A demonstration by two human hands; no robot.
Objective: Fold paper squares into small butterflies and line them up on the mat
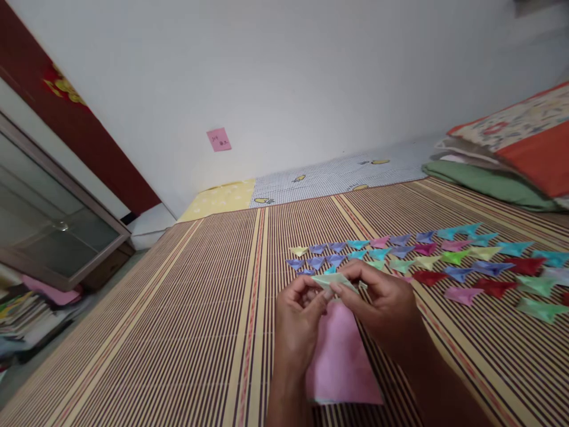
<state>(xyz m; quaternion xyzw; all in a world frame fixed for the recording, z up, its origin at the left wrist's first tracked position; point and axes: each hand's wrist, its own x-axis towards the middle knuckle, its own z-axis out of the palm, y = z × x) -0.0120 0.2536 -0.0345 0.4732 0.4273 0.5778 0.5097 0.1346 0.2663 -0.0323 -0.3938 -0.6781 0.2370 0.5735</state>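
Note:
Between my two hands is a small pale green folded paper [334, 282], held above the mat. My left hand [299, 320] pinches its left side between thumb and fingers. On its right side, the thumb and fingers of my right hand [386, 299] close round the paper. A pink sheet [342, 359] lies on the striped mat below and between my hands. Behind and to the right stand rows of small folded papers in several colours, among them a dark red one [494, 287] and a green one [456, 257].
The striped mat [195, 314] spreads over the bed. Folded bedding, with a green piece [484, 181] at the bottom, lies at the right. A pink note [219, 140] is on the wall. Books [33, 311] and a glass-panelled door [57, 219] show at the left.

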